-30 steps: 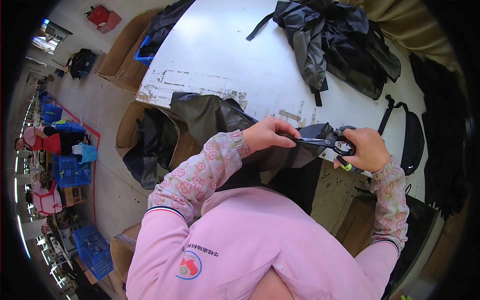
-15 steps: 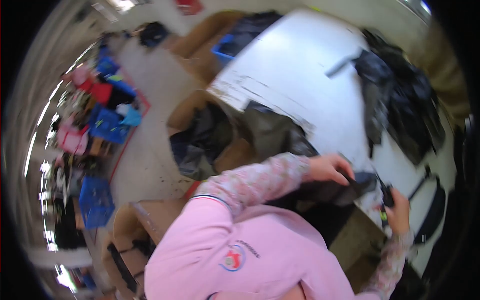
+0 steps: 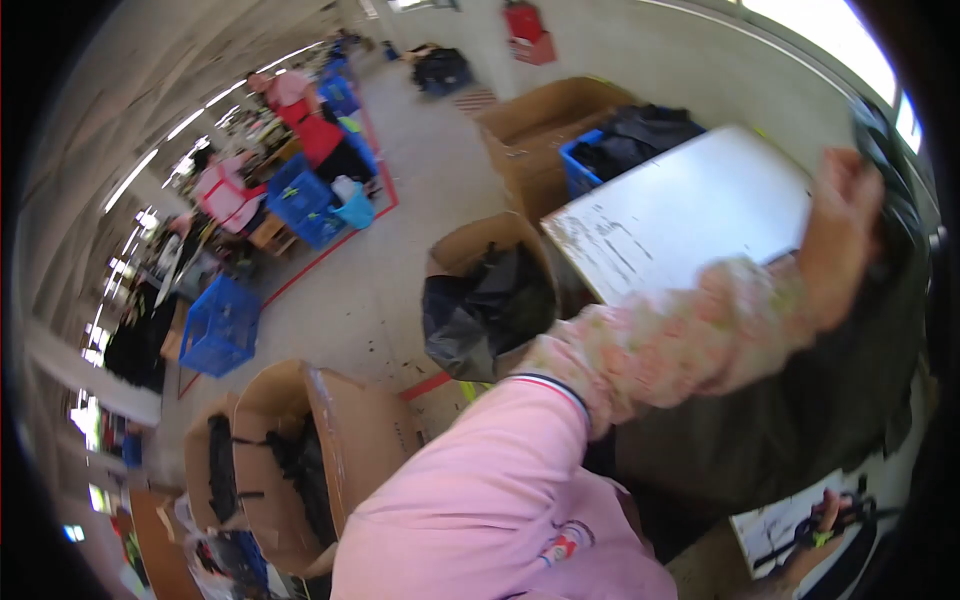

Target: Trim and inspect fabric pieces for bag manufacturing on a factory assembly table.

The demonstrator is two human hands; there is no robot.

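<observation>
My left hand (image 3: 843,215) is raised at the right, closed on the edge of a large dark olive-black piece of fabric (image 3: 790,430). The fabric hangs below my left forearm and spreads over the table toward the right. Lower right, my right hand (image 3: 828,512) is closed around a black hand tool (image 3: 850,512), perhaps scissors, with a bit of yellow-green beside it. Black straps around that hand hide its exact outline. My left sleeve crosses in front of the table.
Beyond my forearm is a worn white tabletop (image 3: 690,215). Beside it stand a cardboard box (image 3: 440,255) of dark fabric and a blue crate (image 3: 578,170). More open cartons (image 3: 365,430) are at the lower left. Across the aisle, people work near blue crates (image 3: 220,325).
My left hand has swung up and to the right, lifting and spreading the dark fabric. My right hand has moved lower. The view has turned, showing more of the aisle.
</observation>
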